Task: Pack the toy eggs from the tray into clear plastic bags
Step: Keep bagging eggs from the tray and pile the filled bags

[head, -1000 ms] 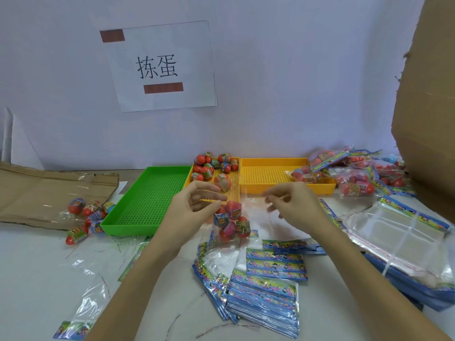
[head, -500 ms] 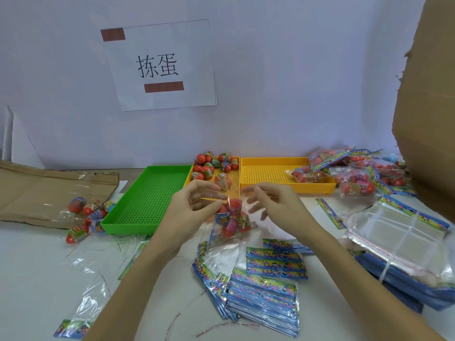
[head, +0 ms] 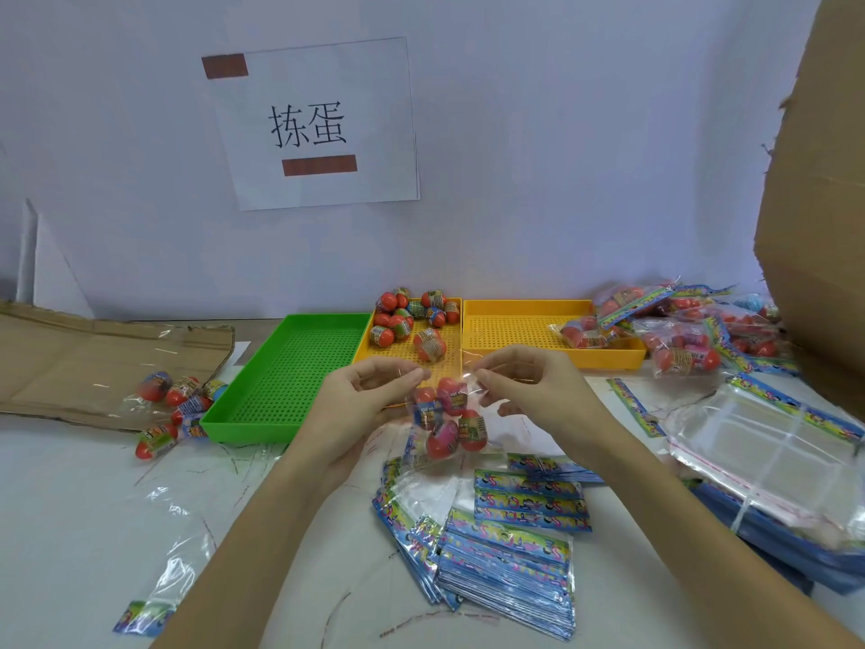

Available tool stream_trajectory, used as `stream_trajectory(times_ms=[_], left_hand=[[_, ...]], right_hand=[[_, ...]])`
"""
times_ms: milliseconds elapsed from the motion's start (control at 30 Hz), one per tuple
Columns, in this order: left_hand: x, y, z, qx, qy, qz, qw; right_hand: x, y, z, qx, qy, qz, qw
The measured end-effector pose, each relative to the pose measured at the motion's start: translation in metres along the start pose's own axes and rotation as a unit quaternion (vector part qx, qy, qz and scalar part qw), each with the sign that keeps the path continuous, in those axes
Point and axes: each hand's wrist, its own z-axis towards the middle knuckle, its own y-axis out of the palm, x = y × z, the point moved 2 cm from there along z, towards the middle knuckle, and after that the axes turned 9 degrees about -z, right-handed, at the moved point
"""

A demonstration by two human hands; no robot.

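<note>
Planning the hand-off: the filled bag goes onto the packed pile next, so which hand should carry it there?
Right. The packed pile lies on the right, nearer the right hand, which already pinches the bag top. The left hand would probably have to cross over.

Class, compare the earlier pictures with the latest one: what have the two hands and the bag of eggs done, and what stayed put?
The right hand moved left toward the left hand, and now both pinch the top of the clear bag of eggs, which hangs a little higher. The loose eggs in the yellow tray, the green tray and the stack of bags stayed as they were.
</note>
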Motion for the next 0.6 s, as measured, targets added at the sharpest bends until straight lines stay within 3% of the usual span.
stream_trajectory(times_ms=[167, 400, 600], left_hand=[[-0.001, -0.001, 0.001, 0.013, -0.019, -0.019, 1.000], [0.004, -0.009, 0.002, -0.015, -0.050, -0.031, 0.998], [0.005, -0.010, 0.001, -0.020, -0.016, 0.003, 1.000]], right_hand=[[-0.003, 0.002, -0.001, -0.017, -0.028, -0.041, 0.999], [-0.004, -0.007, -0.003, -0.032, -0.017, -0.016, 0.999], [-0.006, -0.012, -0.004, -0.050, 0.004, 0.033, 0.998]])
